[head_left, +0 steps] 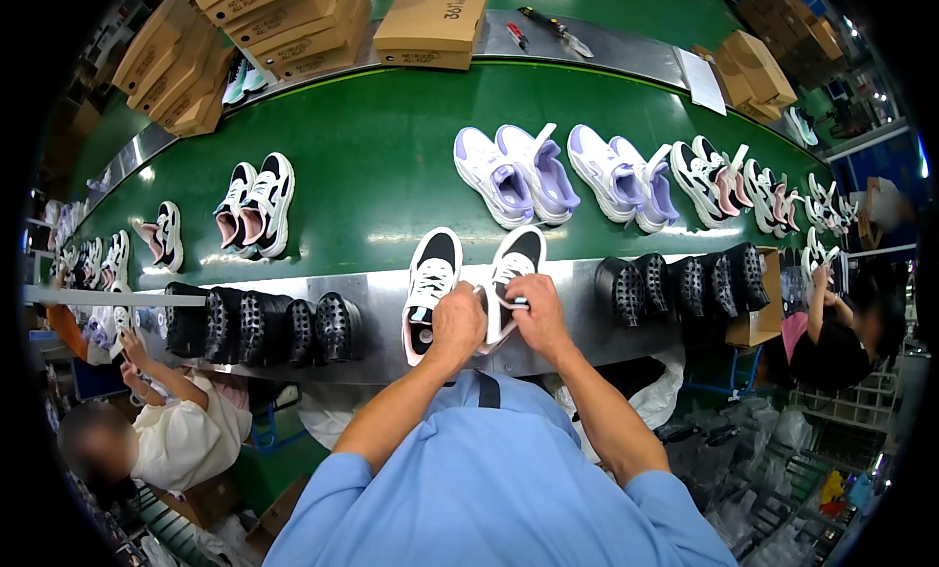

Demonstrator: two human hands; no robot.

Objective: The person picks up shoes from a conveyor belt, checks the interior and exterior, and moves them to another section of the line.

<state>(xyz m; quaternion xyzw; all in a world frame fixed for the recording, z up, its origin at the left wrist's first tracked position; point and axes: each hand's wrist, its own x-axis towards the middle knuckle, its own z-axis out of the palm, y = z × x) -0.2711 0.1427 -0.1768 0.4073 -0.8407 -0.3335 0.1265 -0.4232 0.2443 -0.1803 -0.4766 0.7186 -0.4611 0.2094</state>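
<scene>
Two white sneakers with black toes stand side by side at the metal near edge of the green belt. My left hand (460, 319) is closed on the inner side of the opening of the right sneaker (515, 256). At that same shoe's collar, my right hand (538, 315) pinches the edge from the other side; its fingertips are partly hidden. The left sneaker (432, 273) stands beside my left wrist, its pinkish inside showing and no hand gripping it. Beyond both hands, pairs of white and lilac sneakers (494, 176) rest on the belt.
Black perforated shoe lasts (259, 324) line the metal ledge on the left, and more lasts (690, 283) on the right. Shoe boxes (430, 24) are stacked at the back. A co-worker (166, 420) sits at left, another (841, 322) at right. More black-and-white sneakers (256, 205) lie on the belt (372, 166).
</scene>
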